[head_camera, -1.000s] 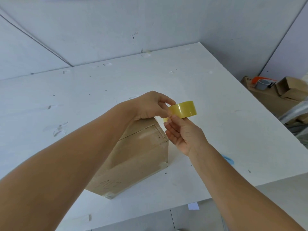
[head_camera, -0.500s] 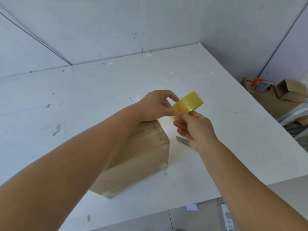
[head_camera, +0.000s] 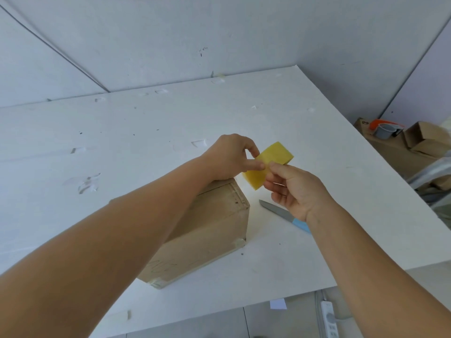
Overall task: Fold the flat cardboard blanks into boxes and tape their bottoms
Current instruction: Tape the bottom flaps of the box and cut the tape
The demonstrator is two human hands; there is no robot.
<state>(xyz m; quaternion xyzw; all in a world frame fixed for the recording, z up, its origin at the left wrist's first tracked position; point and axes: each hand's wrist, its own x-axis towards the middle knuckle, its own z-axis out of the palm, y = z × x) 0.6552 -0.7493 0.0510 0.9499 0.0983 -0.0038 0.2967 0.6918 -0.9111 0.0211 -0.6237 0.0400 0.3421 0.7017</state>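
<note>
Tape roll, yellow: held in the air above our table, over the far end of the box | left hand: pinching its near edge | right hand: gripping its side | cardboard box: folded, standing on the table under our left forearm | knife, blue handle: just right of the box.

head-worn view, looking down, close tabletop

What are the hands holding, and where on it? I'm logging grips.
Both hold the yellow tape roll: right hand grips its near side, left hand pinches its outer band.
</note>
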